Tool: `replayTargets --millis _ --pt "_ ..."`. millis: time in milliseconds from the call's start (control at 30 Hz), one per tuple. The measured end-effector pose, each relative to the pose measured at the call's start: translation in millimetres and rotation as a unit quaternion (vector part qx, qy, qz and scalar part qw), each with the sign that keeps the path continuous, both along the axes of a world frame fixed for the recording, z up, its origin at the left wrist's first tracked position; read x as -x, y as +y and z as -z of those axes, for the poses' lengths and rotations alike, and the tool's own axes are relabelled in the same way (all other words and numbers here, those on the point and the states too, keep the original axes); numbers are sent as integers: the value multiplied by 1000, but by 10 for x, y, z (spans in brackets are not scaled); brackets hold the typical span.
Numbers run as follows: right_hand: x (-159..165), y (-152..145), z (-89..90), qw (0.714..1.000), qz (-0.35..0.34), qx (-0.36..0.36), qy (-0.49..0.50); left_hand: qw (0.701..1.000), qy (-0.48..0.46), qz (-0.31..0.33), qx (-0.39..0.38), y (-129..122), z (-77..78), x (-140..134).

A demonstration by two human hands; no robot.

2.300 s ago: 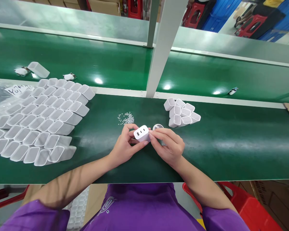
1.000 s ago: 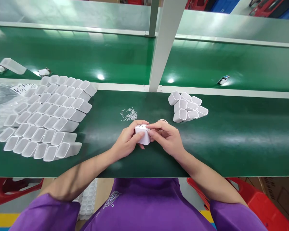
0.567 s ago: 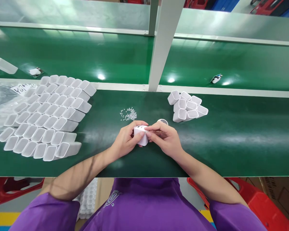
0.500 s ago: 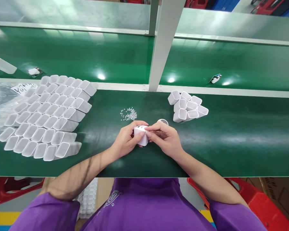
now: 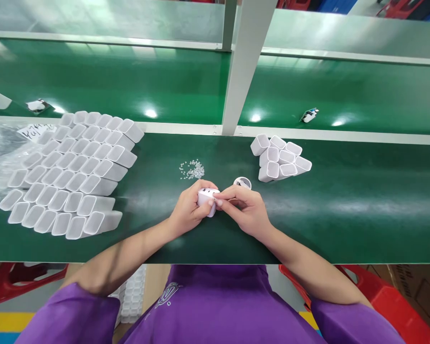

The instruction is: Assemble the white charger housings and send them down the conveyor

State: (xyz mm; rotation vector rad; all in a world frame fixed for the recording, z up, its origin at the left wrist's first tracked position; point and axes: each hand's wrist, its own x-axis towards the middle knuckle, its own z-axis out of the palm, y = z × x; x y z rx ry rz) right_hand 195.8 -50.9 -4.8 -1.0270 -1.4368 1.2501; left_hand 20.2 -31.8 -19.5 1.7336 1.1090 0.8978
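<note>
My left hand [image 5: 190, 206] grips a white plastic housing [image 5: 205, 199] with small dark slots in its top. Thumb and forefinger of my right hand [image 5: 244, 208] are pinched together against the housing's right edge; whatever is between those fingertips is too small or hidden to name. Just beyond the hands lies a scatter of tiny clear pieces [image 5: 194, 169]. Behind my right hand sits a round white ring-shaped object [image 5: 242, 182], partly covered by the hand.
Many white open-ended sleeves [image 5: 69, 177] stand packed together at left, beside a clear plastic bag [image 5: 0, 157]. A smaller cluster of sleeves [image 5: 280, 157] is at right. A grey post [image 5: 245, 67] rises behind the bench. Beyond the rail, a green belt [image 5: 186, 86] carries small parts [image 5: 309, 115].
The parts on the green belt have shifted left. My hands stay at the housing, which has tilted slightly and moved a little left.
</note>
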Motion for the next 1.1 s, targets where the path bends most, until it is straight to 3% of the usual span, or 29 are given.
replayTargets --millis 300,400,500,600,700,800,900,1000,1100 --pt "16 -9 24 1000 3 15 -8 1000 1 -18 2 -8 24 -9" --pt "6 20 35 999 2 48 11 997 -15 -10 71 6 14 -10" --pt "-22 70 42 996 -23 70 52 978 -114 22 174 26 24 -15" --pt "-45 103 38 997 -44 42 50 951 -204 17 229 56 42 -27" --pt "-31 89 30 998 -43 -47 -26 940 -231 -22 249 91 41 -38" --pt "47 63 38 973 -37 -171 -149 926 -263 -73 260 129 3 -46" --pt "195 101 42 923 -23 -266 -277 894 -305 -134 299 189 -63 -47" --pt "394 270 -30 875 -21 -293 -384 854 -359 -191 326 288 -129 -20" --pt "600 626 -214 855 -25 -256 -450 849 -404 -153 305 413 -160 54"
